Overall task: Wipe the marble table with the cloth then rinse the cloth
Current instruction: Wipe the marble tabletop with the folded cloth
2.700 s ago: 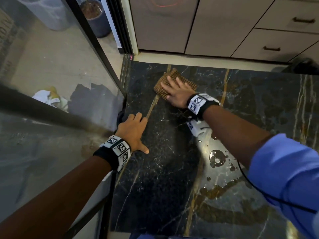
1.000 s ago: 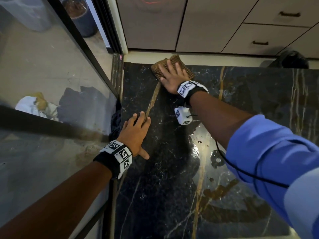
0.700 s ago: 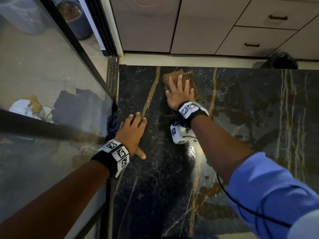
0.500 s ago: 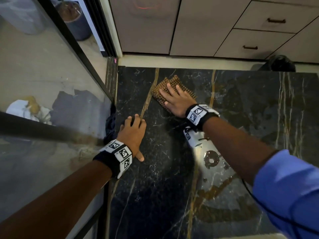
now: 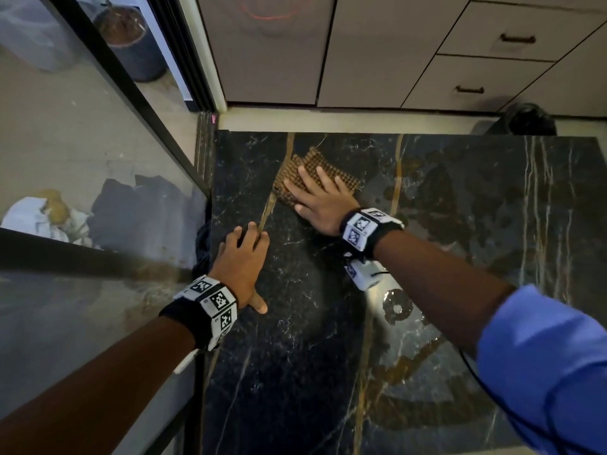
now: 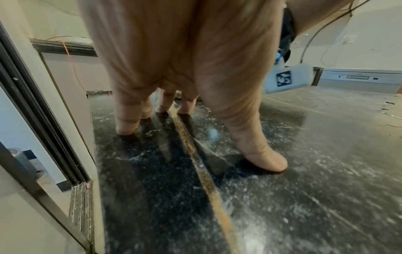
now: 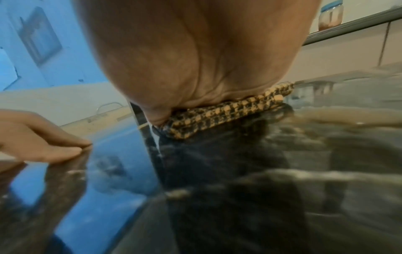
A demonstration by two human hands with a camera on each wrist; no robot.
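Observation:
A folded brown checked cloth (image 5: 315,172) lies on the black marble table (image 5: 328,356) near its far left corner. My right hand (image 5: 320,198) presses flat on the cloth with straight, spread fingers; the right wrist view shows the palm (image 7: 195,60) bearing down on the cloth (image 7: 228,113). My left hand (image 5: 241,257) rests on the marble by the left edge, fingers straight and tips touching the stone, thumb out to the right. From the left wrist view the fingertips (image 6: 126,128) and thumb stand on the table (image 6: 304,189) beside a gold vein.
A glass panel with a dark frame (image 5: 138,103) runs along the table's left edge. Beige cabinets with drawers (image 5: 492,54) stand beyond the far edge. A dark object (image 5: 528,121) sits past the far right. Wet smears shine on the marble at the right.
My right hand has slid the cloth back toward me and to the left from the far edge, in a short wiping stroke. The left hand has stayed planted.

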